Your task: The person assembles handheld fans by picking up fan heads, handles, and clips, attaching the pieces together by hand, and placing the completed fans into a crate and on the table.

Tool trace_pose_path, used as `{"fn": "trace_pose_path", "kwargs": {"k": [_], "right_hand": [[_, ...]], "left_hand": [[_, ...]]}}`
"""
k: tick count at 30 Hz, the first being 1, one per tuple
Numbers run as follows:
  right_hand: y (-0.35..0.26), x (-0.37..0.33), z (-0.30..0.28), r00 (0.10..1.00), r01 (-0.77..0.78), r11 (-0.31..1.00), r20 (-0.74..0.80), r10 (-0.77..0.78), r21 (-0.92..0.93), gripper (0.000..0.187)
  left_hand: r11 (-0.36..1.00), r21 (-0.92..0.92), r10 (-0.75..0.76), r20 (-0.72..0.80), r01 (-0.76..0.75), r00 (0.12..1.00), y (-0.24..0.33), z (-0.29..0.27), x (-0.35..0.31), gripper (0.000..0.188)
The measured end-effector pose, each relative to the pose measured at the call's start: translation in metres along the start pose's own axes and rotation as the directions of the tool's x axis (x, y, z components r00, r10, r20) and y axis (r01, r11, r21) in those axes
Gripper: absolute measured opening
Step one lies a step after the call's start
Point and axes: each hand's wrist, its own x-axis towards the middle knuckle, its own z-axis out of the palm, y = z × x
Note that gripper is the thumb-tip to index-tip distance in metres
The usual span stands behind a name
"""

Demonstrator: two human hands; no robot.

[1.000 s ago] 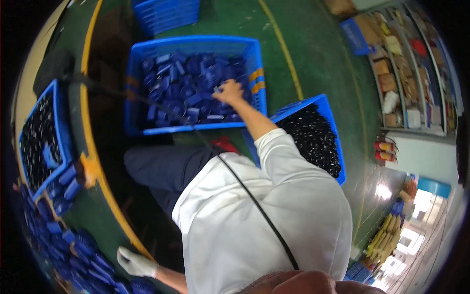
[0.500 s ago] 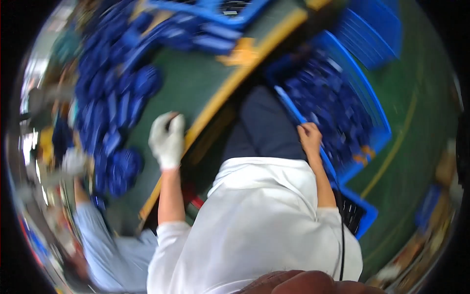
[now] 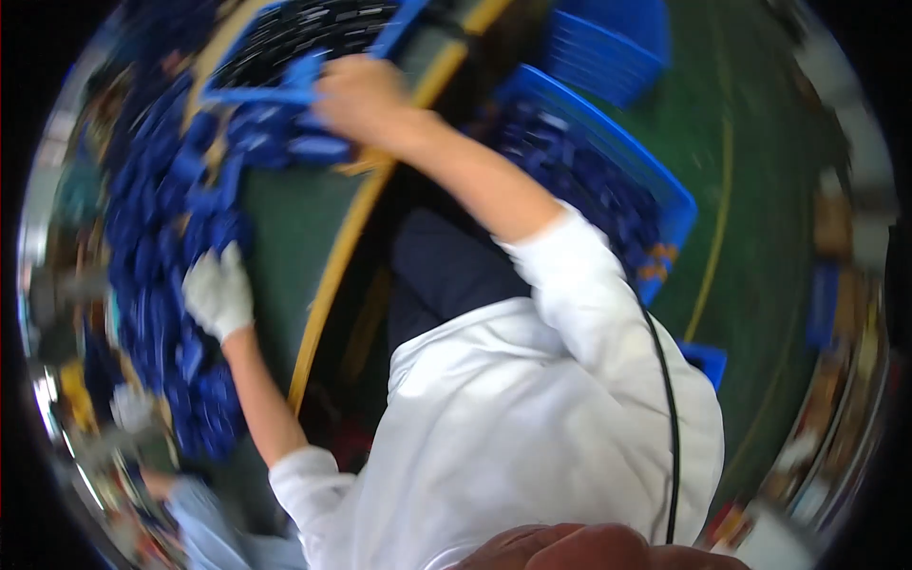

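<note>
My left hand (image 3: 218, 290), in a white glove, is at the right edge of a long heap of blue moulded pieces (image 3: 152, 275). Its fingers are stretched toward them and somewhat apart, with nothing seen in them. My bare right hand (image 3: 363, 100) reaches across to the near right corner of a blue crate (image 3: 261, 95) filled with small dark pieces (image 3: 304, 38). Motion smears that hand and its fingers are partly hidden, so what it holds, if anything, is unclear. More blue pieces (image 3: 318, 147) lie just below the crate.
A green-topped table (image 3: 294, 223) with a yellow edge (image 3: 332, 275) runs along my left. To my right stands a blue bin (image 3: 679, 204) of blue pieces, with another blue bin (image 3: 608, 47) beyond. A co-worker's light blue sleeve (image 3: 204, 522) and gloved hand (image 3: 131, 408) show lower left.
My right hand has left the rim of the bin on my right and swung across to the crate. My left hand has moved left from the table edge to the blue heap, its fingers opening.
</note>
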Motion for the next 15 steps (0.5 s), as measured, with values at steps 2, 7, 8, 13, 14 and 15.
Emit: {"fn": "trace_pose_path", "kwargs": {"k": [2,7,8,13,14,15], "right_hand": [[-0.006,0.028,0.001,0.996,-0.075,0.994,0.055,0.071,0.084,0.016],[0.012,0.066,0.061,0.891,-0.371,0.92,0.327,0.315,0.125,0.024],[0.021,0.068,0.053,0.859,-0.433,0.889,0.369,0.356,0.151,0.026],[0.027,0.068,0.061,0.865,-0.383,0.894,0.43,0.258,0.234,0.025],[0.028,0.066,0.061,0.881,-0.355,0.907,0.405,0.244,0.225,0.025],[0.026,0.065,0.061,0.898,-0.324,0.92,0.377,0.226,0.22,0.024]], "left_hand": [[0.999,0.051,-0.017,0.054,0.014,0.998,-0.007,0.004,0.003,0.047],[0.994,0.027,0.103,-0.004,-0.103,0.995,0.002,0.011,0.002,0.039],[0.988,0.008,0.155,-0.03,-0.155,0.987,0.002,0.013,-0.001,0.039],[0.951,-0.298,0.088,-0.009,-0.087,0.996,-0.004,0.035,-0.041,0.05],[0.957,-0.284,0.078,0.034,-0.065,0.996,0.0,0.029,-0.043,0.051],[0.956,-0.251,0.123,-0.116,-0.149,0.986,-0.005,0.037,-0.045,0.055]]}}
